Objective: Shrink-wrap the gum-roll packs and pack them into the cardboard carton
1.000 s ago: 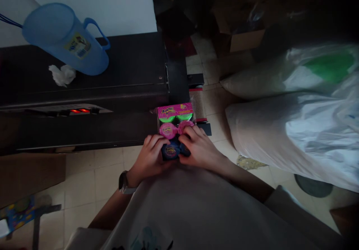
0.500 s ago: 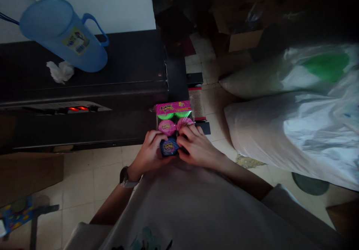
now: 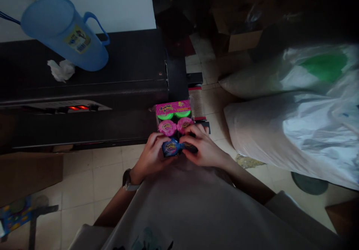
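A display pack (image 3: 173,108) with a pink printed header stands at the machine's near edge, clear plastic film showing at its sides. In it, round flat containers sit in pairs: green at the far end, pink (image 3: 167,127) in the middle and blue (image 3: 170,147) nearest my body. Curled around the near left corner, my left hand (image 3: 153,151) holds the pack beside the left blue container. My right hand (image 3: 202,145) grips the near right side, its thumb and fingers over the right blue container, which is partly hidden. The pack's underside is out of sight.
A black machine (image 3: 126,67) with red-lit switches (image 3: 78,108) fills the left, with a mesh belt (image 3: 196,102) at its end. On it are a blue jug (image 3: 64,33) and crumpled white paper (image 3: 61,70). Large white sacks (image 3: 260,130) lie right; a cardboard box (image 3: 244,40) is behind.
My right hand has shifted slightly right and its fingers have spread, so more of the pink and blue containers shows. My left hand stays at the near left corner.
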`<state>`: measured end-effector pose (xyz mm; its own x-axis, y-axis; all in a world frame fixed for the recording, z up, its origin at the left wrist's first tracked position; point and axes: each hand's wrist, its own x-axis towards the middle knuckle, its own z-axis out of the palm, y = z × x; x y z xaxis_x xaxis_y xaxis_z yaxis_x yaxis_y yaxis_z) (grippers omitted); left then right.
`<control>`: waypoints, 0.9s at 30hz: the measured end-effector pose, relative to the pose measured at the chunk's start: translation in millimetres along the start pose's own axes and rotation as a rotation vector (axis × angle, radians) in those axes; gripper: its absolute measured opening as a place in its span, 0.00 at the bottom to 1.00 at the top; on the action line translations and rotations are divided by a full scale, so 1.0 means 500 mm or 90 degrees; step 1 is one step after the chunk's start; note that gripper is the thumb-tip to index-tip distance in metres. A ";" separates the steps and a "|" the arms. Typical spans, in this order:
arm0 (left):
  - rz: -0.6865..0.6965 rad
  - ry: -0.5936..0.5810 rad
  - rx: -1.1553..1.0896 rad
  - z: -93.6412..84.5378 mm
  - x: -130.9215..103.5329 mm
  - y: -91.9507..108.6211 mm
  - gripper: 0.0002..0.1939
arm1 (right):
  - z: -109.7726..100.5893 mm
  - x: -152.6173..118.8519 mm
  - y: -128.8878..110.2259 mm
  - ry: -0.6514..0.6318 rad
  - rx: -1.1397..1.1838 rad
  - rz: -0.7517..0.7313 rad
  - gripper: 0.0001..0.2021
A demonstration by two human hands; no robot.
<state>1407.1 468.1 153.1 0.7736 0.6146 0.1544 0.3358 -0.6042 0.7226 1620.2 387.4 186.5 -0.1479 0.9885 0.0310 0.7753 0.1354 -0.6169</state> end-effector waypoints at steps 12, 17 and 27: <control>-0.026 0.102 -0.044 0.041 -0.058 -0.040 0.59 | -0.003 -0.063 0.056 0.156 0.214 0.039 0.29; -0.101 0.039 -0.166 0.077 -0.065 -0.058 0.62 | 0.002 -0.066 0.036 0.098 0.069 -0.003 0.29; -0.121 -0.024 -0.222 0.072 -0.051 -0.057 0.63 | -0.011 0.045 -0.032 -0.115 -0.250 -0.046 0.33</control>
<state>1397.1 451.3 104.0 0.7363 0.6762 -0.0247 0.2774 -0.2683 0.9225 1607.8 407.8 201.7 -0.2886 0.9525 -0.0970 0.9284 0.2537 -0.2716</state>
